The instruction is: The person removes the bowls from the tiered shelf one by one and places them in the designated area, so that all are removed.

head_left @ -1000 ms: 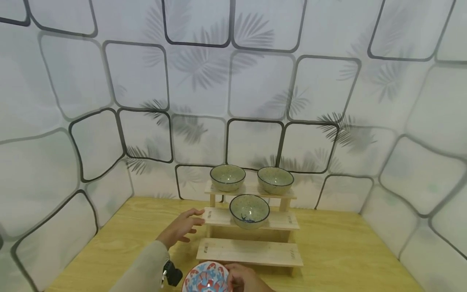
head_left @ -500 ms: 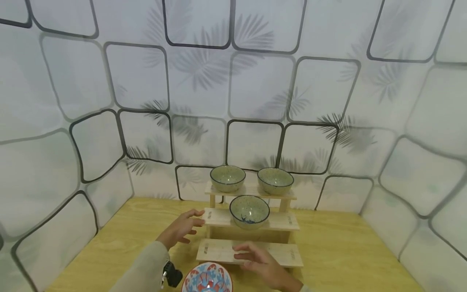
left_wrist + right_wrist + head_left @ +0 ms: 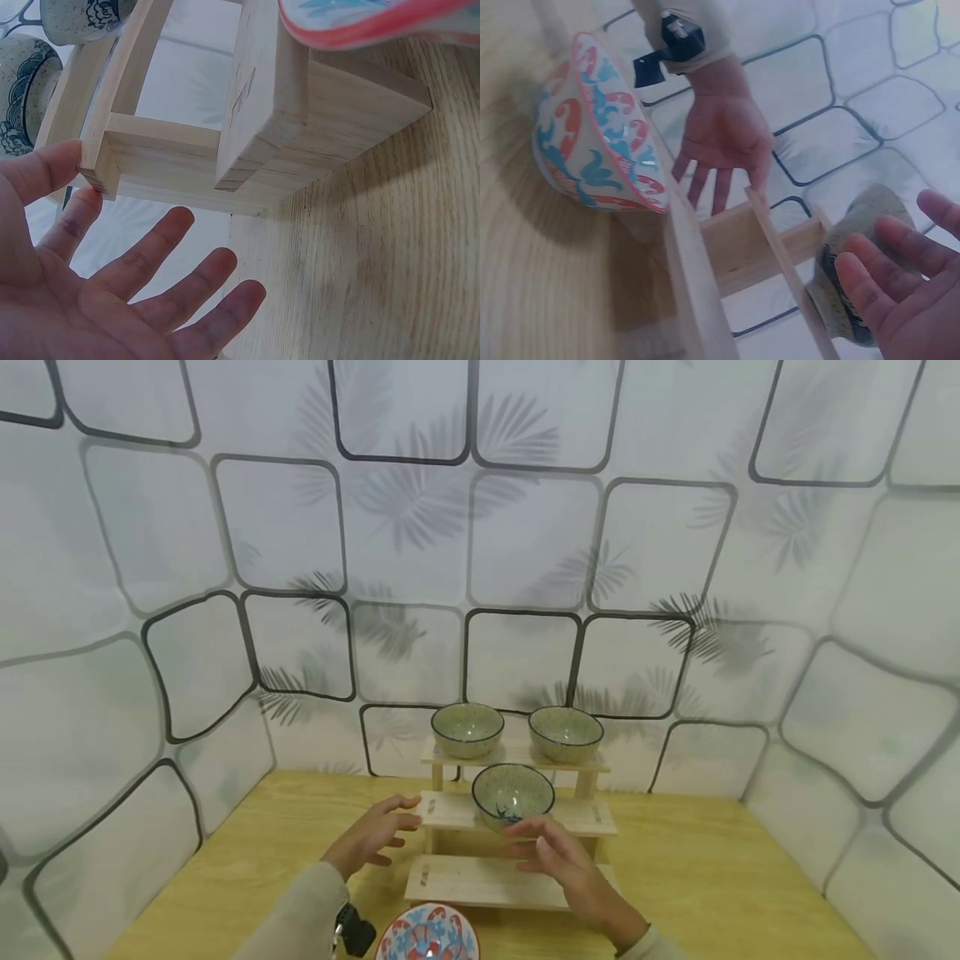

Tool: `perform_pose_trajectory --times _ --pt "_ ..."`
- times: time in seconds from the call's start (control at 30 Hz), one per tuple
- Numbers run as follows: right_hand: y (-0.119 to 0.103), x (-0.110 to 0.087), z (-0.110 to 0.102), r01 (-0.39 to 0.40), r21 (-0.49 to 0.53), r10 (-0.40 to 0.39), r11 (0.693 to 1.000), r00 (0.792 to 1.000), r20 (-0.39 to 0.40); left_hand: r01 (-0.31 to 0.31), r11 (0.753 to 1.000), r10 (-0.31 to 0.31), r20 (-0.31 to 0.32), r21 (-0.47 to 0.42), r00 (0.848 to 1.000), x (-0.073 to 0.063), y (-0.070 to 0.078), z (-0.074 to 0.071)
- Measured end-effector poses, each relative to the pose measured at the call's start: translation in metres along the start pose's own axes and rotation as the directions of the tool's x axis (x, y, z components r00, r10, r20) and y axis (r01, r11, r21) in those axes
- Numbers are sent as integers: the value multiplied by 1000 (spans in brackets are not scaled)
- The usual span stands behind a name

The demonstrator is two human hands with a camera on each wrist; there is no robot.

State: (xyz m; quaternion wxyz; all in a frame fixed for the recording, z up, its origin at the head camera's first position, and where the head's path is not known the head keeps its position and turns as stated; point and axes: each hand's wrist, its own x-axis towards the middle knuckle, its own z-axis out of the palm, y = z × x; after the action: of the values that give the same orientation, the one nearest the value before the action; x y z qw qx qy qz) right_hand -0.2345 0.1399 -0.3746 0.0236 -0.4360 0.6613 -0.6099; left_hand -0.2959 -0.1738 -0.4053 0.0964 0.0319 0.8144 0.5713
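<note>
My left hand (image 3: 371, 835) reaches to the left end of the middle board of a three-step wooden stand (image 3: 480, 881). In the left wrist view its thumb and index finger touch the board's end, the other fingers spread apart. My right hand (image 3: 573, 868) is in front of a green speckled bowl (image 3: 510, 789) on the middle step. Its fingertips overlap the bowl's lower front; whether they touch cannot be seen. A bowl with a red and blue pattern (image 3: 429, 935) stands on the table before the stand, partly cut off in the head view, with neither hand on it.
Two more green speckled bowls, one left (image 3: 467, 731) and one right (image 3: 566, 733), sit on the top step. Patterned cloth (image 3: 405, 552) hangs behind and at both sides of the wooden table (image 3: 697, 877). A black wrist device (image 3: 354, 931) sits on my left sleeve.
My right hand has let go of the red and blue bowl and moved up and forward to the green bowl on the middle step. The left hand stays at the board's end.
</note>
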Motion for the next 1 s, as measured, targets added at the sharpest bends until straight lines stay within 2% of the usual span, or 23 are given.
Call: perform_pose_trajectory --times 0.13,0.2,0.27,0.37,0.47,0.57,0.67,0.73,1.0 --pt "-3 2 -9 75 -67 -82 995 989 -121 6 1000 -6 -2 -1 1000 0 0 -1" --pt "-4 3 -12 100 -118 -124 988 969 -214 1 1000 -1 0 7 1000 1 0 -1" --pt "-5 4 -15 109 -171 -158 979 939 -306 -5 1000 5 -3 12 1000 2 1 -1" --pt "-4 5 -17 68 -244 -169 967 891 -422 -9 1000 9 1 12 1000 3 2 -1" --pt "3 5 -19 -38 -281 -110 959 864 -491 -5 1000 5 2 2 1000 2 3 -1" --pt "10 5 -20 -149 -278 -14 949 860 -509 -2 1000 2 0 -4 1000 1 3 -1" --pt "15 7 -18 -209 -238 65 948 864 -500 -3 1000 3 -9 -3 1000 0 2 -1" --pt "15 9 -15 -227 -196 103 954 862 -496 -3 1000 3 -12 -3 1000 0 2 0" --pt "20 13 -3 -240 -98 160 966 849 -504 -5 1000 5 0 -3 1000 0 0 1"
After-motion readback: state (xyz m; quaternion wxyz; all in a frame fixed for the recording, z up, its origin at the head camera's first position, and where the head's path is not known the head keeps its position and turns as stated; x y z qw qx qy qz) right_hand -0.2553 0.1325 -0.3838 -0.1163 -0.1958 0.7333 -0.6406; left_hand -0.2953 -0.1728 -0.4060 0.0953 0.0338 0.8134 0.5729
